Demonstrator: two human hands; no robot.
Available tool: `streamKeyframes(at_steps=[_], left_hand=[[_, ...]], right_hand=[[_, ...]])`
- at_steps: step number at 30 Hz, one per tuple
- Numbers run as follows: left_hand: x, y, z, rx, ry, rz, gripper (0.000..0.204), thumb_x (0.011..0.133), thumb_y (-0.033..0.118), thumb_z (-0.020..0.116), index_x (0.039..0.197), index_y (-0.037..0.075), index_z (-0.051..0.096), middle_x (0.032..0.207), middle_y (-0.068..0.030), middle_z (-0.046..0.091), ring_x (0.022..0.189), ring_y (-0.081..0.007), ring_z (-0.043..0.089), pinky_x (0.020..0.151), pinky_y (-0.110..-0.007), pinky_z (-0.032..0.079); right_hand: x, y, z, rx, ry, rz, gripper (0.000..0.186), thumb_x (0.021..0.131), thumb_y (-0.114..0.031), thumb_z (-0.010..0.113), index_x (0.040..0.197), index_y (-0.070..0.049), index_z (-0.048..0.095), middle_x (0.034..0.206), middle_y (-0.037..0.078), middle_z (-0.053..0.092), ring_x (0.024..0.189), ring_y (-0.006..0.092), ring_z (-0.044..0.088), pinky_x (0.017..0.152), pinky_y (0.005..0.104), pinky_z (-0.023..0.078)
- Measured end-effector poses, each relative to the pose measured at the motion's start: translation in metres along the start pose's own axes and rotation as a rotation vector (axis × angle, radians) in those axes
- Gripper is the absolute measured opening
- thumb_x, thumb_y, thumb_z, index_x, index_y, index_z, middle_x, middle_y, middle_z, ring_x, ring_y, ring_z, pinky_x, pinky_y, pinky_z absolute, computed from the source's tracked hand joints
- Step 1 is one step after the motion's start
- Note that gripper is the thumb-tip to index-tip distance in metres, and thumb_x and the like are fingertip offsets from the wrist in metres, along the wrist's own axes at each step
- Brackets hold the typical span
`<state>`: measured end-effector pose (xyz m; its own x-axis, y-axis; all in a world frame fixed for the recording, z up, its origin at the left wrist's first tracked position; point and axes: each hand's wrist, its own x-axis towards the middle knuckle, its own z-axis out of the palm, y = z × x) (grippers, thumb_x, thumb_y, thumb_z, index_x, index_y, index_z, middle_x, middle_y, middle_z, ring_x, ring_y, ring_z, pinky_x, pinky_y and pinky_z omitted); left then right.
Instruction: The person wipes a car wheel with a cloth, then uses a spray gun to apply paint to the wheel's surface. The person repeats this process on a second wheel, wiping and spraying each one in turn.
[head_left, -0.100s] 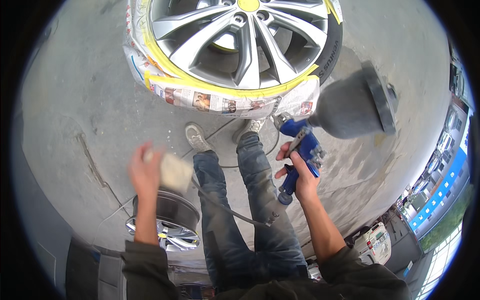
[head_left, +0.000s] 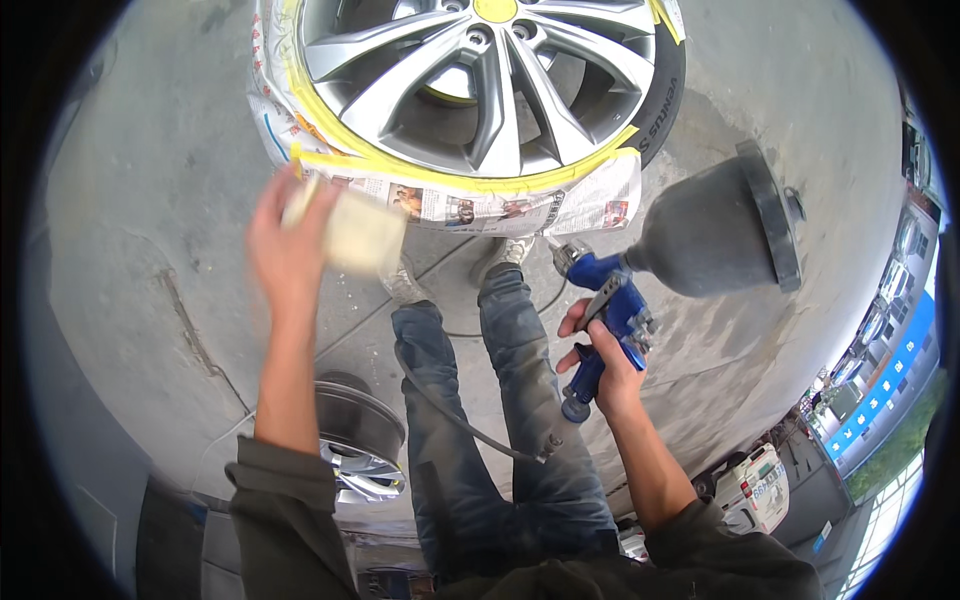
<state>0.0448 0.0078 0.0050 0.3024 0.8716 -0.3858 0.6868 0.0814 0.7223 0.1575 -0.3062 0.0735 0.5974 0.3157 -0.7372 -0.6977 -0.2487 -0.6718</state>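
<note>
My left hand [head_left: 285,245] is raised and blurred, gripping a pale yellowish cloth [head_left: 362,233] just below the masked wheel. My right hand [head_left: 605,365] grips the handle of a blue spray gun [head_left: 610,310] with a large dark grey cup [head_left: 715,230] on top; its nozzle points toward the wheel. A silver alloy wheel [head_left: 470,70] stands ahead, its tyre masked with yellow tape and newspaper [head_left: 480,205]. An air hose [head_left: 455,420] runs from the gun's base across my jeans.
A second silver rim [head_left: 355,445] lies on the concrete at lower left, beside my left leg. My shoes [head_left: 505,255] stand close to the masked wheel. A white vehicle [head_left: 755,485] and buildings show at lower right.
My left hand with the cloth has lifted up and forward toward the wheel's lower rim. The spray gun stays about where it was.
</note>
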Motion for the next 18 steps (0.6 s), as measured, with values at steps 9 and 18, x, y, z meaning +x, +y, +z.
streamKeyframes(at_steps=[9,18], left_hand=[[-0.027,-0.043,0.186,0.537,-0.373,0.64,0.024,0.097,0.011,0.056,0.12,0.007,0.063,0.153,-0.0305,0.038,0.144,-0.0429,0.037,0.119,-0.051,0.032],[-0.007,-0.01,0.238,0.488,-0.285,0.762,0.058,0.098,0.009,0.051,0.152,0.001,0.03,0.16,-0.0249,0.028,0.152,-0.0366,0.02,0.125,-0.048,0.018]], right_hand=[[-0.023,0.009,-0.005,0.163,-0.047,0.09,0.033,0.094,-0.008,0.065,0.124,0.005,0.058,0.112,0.016,0.066,0.095,0.0239,0.066,0.06,0.035,0.062],[-0.014,-0.002,-0.019,0.164,-0.037,0.099,0.034,0.094,-0.008,0.064,0.125,0.004,0.056,0.114,0.015,0.064,0.096,0.0239,0.066,0.061,0.0338,0.061]])
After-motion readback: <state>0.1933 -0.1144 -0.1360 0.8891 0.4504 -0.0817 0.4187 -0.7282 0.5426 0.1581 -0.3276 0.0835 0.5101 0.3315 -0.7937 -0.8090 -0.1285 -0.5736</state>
